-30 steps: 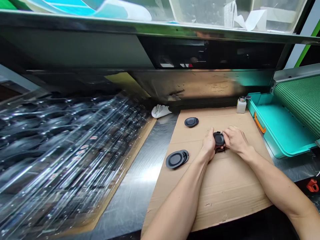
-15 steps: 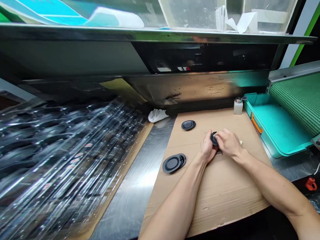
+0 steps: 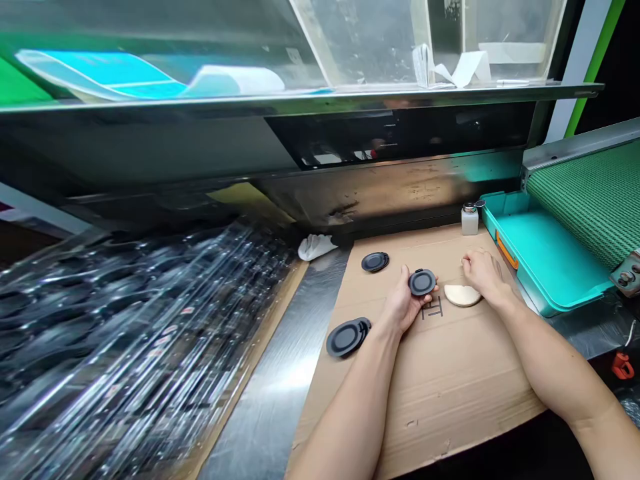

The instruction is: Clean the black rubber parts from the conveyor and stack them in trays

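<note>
My left hand [image 3: 403, 303] holds a small black oval plastic lid [image 3: 422, 282], flat face up, between thumb and fingers. My right hand [image 3: 485, 272] is apart from it, its fingers pinched together beside a cream round pad [image 3: 461, 295] on the cardboard. What those fingertips hold, if anything, is too small to make out. Part of the pad is hidden behind the right hand and wrist. To the left, two small groups of overlapping black lids lie on the cardboard, a farther group [image 3: 374, 261] and a nearer group [image 3: 345, 338].
A cardboard sheet [image 3: 425, 400] covers the steel bench. Stacked clear plastic trays [image 3: 150, 333] fill the left side. A white pump bottle [image 3: 469, 221] stands by a turquoise bin [image 3: 555, 260], near a green conveyor belt [image 3: 595, 193]. A crumpled white glove-like item [image 3: 316, 247] lies behind.
My right hand has left the black lid and moved right, to the cream pad. The left hand still holds the lid, now fully in sight. The camera view has tilted slightly up.
</note>
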{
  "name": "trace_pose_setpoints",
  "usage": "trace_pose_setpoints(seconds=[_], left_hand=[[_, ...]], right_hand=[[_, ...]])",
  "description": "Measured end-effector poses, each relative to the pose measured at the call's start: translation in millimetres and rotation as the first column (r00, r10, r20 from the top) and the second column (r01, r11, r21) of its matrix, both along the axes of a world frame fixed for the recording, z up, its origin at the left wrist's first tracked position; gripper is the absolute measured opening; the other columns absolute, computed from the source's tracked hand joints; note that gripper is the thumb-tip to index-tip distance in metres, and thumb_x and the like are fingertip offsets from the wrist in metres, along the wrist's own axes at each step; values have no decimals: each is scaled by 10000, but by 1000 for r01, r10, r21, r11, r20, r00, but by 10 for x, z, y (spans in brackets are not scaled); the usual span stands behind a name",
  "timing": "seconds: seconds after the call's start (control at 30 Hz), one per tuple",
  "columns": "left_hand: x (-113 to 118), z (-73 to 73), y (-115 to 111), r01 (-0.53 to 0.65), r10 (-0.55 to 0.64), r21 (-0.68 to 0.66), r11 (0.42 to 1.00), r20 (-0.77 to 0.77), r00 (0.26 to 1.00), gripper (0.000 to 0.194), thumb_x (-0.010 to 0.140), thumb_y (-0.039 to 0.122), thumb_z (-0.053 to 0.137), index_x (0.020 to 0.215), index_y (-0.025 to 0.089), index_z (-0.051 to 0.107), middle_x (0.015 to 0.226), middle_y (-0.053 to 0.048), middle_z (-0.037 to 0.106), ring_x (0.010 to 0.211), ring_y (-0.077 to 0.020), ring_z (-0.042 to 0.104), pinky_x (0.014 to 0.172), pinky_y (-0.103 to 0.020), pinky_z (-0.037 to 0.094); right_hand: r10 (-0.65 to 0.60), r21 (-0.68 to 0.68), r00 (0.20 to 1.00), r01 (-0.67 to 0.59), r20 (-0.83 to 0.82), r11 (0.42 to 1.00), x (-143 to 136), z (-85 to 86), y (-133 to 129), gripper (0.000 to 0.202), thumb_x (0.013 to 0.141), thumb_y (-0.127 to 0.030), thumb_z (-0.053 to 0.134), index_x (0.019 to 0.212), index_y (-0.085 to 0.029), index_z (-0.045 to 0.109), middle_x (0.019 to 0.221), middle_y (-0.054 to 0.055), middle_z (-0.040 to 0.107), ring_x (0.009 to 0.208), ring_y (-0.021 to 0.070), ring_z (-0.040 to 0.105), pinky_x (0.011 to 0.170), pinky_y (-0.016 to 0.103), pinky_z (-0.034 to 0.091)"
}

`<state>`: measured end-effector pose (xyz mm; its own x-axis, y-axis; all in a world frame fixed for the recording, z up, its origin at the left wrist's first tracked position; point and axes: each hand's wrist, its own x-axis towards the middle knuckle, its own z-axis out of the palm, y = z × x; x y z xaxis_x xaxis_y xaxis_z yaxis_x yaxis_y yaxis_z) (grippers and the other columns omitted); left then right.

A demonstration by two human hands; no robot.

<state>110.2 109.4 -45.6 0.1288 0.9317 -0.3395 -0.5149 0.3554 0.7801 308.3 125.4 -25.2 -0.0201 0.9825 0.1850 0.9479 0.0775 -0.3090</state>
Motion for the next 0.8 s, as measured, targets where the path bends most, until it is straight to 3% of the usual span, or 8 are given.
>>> trace_pose_setpoints(seconds=[0.13,0.2,0.3,0.37,0.5,0.57,0.67,0.8], left_hand=[[-45,93,9,116,-105,-50,992,186,977,449,1037,329,269,987,72,633,991,-235,723,704,-192,689,487,-232,482],[-53,129,8,102,-94,-30,994,193,977,373,1006,282,310,1018,90,629,992,-217,719,738,-207,690,516,-250,495],[-96,192,-55,-15,16,74,997,-19,1000,221,940,205,467,1064,120,630,876,-123,703,704,-186,679,525,-233,466],[-215,262,-168,-24,69,190,981,-234,970,229,895,208,589,1102,131,647,866,-83,693,692,-165,672,547,-226,464],[-748,416,-524,-29,212,318,948,-561,800,561,740,327,819,1237,192,597,842,-30,703,629,-146,644,539,-227,457],[-1067,444,-697,-100,286,315,944,-630,722,646,649,379,886,1185,184,584,779,-10,695,574,-128,600,507,-215,426],[-1420,396,-871,-166,321,282,945,-705,633,603,578,465,914,1002,142,631,740,-23,686,560,-113,553,481,-207,396],[-1576,243,-956,-145,298,262,954,-776,555,605,621,553,866,1027,127,726,829,-79,734,623,-151,596,509,-237,441]], right_hand=[[33,-62,996,-28,83,998,-19,-11,-40,267,996,-272,487,1053,-186,733,1105,141,705,1045,273,636,846,350,456],[62,-29,992,-60,106,998,-34,0,-66,290,998,-359,527,1116,-184,726,1154,152,689,1118,292,598,919,378,443],[77,71,989,-86,125,994,-50,43,-96,347,1003,-439,533,1164,-187,710,1168,148,672,1143,300,561,971,404,420],[119,117,986,-133,120,984,-70,73,-110,338,1016,-443,513,1108,-194,723,1108,130,683,1121,289,566,962,387,417],[278,37,959,-281,62,959,-166,80,-153,328,1014,-468,521,978,-224,736,992,81,711,982,246,627,851,335,429],[315,-37,948,-314,42,949,-222,68,-187,305,1010,-456,530,963,-236,735,980,66,724,917,237,649,809,335,425],[364,-110,930,-357,46,928,-269,69,-237,281,995,-451,556,963,-242,741,1008,70,732,951,256,660,816,346,421],[412,-148,907,-398,83,905,-256,103,-275,304,940,-509,624,989,-233,742,1058,91,710,1018,286,645,860,369,432]])
